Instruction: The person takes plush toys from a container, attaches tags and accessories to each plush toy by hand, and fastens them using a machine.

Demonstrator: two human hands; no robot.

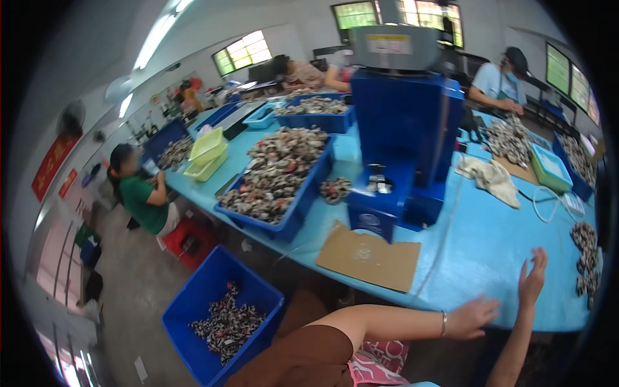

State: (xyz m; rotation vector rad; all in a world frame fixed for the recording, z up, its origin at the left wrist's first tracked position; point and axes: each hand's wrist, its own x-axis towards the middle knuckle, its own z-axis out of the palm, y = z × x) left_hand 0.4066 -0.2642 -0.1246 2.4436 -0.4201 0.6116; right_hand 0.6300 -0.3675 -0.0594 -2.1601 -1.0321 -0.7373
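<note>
My left hand (474,317), with a bracelet at its wrist, reaches across the near edge of the blue table covering (477,226). It is smeared by motion, and I make out nothing in it. To its right my right hand (533,276) is raised above the table with its fingers stretched out, holding nothing. Left of both hands stands a blue bench press machine (400,122) with a grey top and a small metal fixture (379,179). A piece of brown cardboard (367,255) lies in front of it. Small bundled parts (585,261) lie along the right edge.
A blue tray (277,229) heaped with mixed small parts stands left of the machine. Below the table is a deep blue bin (187,316) with more parts. A cloth (490,180), a cable and a green basket (551,168) lie behind my hands. Several people work around the table.
</note>
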